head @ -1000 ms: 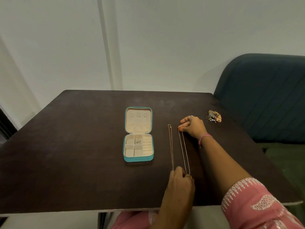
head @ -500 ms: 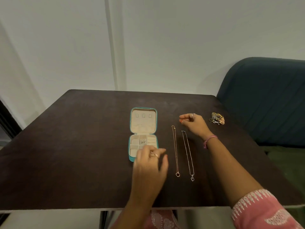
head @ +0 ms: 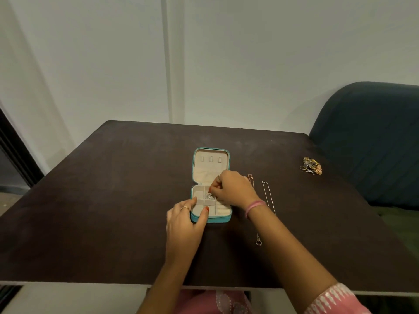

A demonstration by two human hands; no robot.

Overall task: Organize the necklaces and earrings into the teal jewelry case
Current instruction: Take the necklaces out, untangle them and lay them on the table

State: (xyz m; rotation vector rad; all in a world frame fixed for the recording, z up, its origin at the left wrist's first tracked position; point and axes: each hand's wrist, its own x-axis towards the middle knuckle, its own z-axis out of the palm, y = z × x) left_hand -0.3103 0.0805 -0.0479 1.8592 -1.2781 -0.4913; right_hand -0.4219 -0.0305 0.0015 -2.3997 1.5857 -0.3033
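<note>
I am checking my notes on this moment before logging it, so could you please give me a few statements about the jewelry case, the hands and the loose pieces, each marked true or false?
1. The teal jewelry case lies open on the table. True.
2. The left hand rests at the case's near left corner. True.
3. The right hand is over at the pile of jewelry. False: it reaches into the case, fingertips at a small silver piece in a compartment.
4. Two necklaces are already in the case. False: they lie stretched out on the table, right of the case.
5. The pile of jewelry sits near the table's far right edge. True.
</note>
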